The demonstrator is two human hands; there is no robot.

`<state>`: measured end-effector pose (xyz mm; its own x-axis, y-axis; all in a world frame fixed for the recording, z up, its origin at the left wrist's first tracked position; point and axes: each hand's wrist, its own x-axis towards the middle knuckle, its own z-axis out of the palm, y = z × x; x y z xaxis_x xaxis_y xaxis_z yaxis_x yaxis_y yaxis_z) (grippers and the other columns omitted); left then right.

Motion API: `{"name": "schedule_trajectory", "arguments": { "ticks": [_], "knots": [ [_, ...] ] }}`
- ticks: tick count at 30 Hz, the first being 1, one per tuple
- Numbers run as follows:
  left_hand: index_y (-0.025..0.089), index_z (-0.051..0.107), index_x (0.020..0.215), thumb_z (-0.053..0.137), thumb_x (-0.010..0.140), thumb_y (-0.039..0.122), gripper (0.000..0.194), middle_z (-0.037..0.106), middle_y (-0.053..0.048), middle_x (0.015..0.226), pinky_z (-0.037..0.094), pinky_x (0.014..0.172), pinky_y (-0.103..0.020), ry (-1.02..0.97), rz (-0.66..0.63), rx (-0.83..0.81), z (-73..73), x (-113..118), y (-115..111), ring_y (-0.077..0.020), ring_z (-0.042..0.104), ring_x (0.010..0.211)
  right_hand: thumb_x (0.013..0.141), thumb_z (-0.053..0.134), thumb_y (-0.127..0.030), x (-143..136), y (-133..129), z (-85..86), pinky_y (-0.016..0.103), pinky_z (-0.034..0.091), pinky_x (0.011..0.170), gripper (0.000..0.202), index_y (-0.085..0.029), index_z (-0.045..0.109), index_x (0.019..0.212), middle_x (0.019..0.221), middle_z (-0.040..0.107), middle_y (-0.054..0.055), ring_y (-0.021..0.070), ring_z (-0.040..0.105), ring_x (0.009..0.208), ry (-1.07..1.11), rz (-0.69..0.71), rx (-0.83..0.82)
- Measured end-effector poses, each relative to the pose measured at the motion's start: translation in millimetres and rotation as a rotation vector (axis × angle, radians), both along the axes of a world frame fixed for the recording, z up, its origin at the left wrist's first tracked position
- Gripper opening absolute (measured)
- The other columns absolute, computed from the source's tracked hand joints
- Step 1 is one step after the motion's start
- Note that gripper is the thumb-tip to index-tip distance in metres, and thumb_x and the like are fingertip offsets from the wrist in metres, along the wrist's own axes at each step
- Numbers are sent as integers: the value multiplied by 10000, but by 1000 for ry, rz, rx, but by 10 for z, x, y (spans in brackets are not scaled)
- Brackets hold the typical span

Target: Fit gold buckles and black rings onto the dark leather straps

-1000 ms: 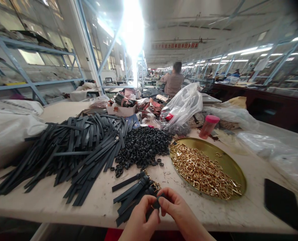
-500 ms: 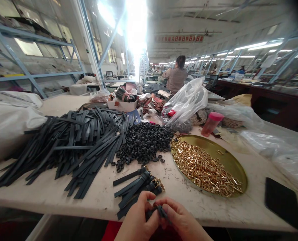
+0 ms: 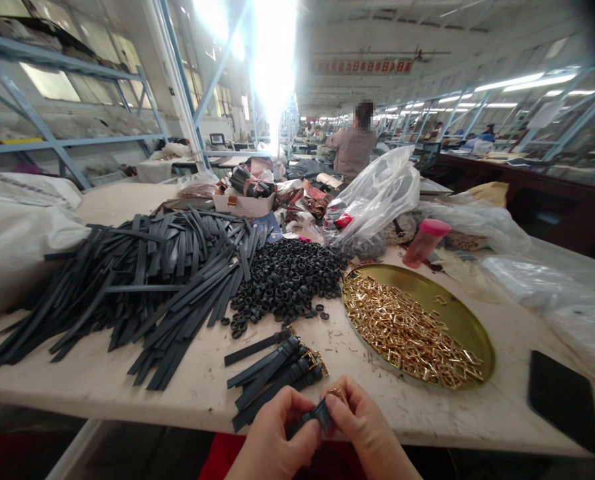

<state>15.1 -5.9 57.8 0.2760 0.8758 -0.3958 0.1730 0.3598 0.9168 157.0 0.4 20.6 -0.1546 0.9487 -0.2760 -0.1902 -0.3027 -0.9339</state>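
Near the table's front edge, my left hand [image 3: 282, 430] is closed on a dark strap [image 3: 318, 415]. My right hand [image 3: 360, 417] pinches the strap's other end, where a gold buckle [image 3: 338, 395] shows between thumb and fingers. Just beyond my hands lie several dark straps with gold buckles [image 3: 272, 373]. Behind those is a heap of small black loops [image 3: 287, 280]. A large pile of loose dark straps [image 3: 167, 267] spreads to the left. Right of the loops, a round gold tray [image 3: 482, 327] holds many gold buckles [image 3: 412, 333].
A black flat object [image 3: 562, 400] lies at the right edge. A pink-lidded jar [image 3: 426, 243], a clear plastic bag [image 3: 377, 193] and a white box [image 3: 242, 205] stand farther back. A white sack [image 3: 22, 247] is at the left. A person [image 3: 355, 150] sits beyond the table.
My hands have shifted slightly, and the right one has turned and risen. The gold buckle now shows at my right fingertips. The camera view has tilted a little.
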Motion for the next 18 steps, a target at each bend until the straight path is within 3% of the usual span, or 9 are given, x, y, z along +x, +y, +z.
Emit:
{"name": "schedule_trajectory", "arguments": {
  "ticks": [2,4,8,10,15,18],
  "knots": [
    [155,513,832,549,668,238,187,572,28,664,382,523,-201,-116,-8,-26,7,2,-11,-84,487,540,695,607,-426,24,-2,-4,229,362,482,274,-215,434,672,536,448,-62,110,438,489,-273,-103,140],
    [146,538,875,550,659,203,224,594,14,730,406,581,-214,-186,-24,-32,3,-12,-16,-86,520,586,708,588,-346,59,-21,1,246,390,529,193,-221,475,804,616,506,-43,132,486,550,-456,-106,266],
    [128,548,864,570,635,193,239,595,20,692,405,576,-217,-233,-55,-127,-41,-44,-31,-80,540,558,774,495,-300,119,-77,48,236,393,506,108,-233,451,845,593,555,-46,139,536,541,-436,231,252],
    [126,544,868,574,628,200,253,598,23,673,399,557,-209,-242,-63,-172,-60,-42,-44,-78,549,545,793,470,-301,125,-101,59,225,372,474,81,-235,426,810,551,552,-54,134,528,508,-445,289,238],
    [123,556,864,527,625,174,246,623,10,636,398,527,-192,-186,-66,-198,-92,-9,-46,-80,569,534,783,479,-306,53,-156,-32,240,301,455,103,-236,433,723,502,446,-63,124,428,455,-699,89,422],
    [114,547,875,556,614,220,281,636,-8,631,415,517,-198,-194,-70,-267,-145,-13,-27,-87,576,510,810,441,-354,-13,-193,-87,246,298,470,139,-234,422,743,518,427,-63,125,417,465,-666,43,406]
  ]
}}
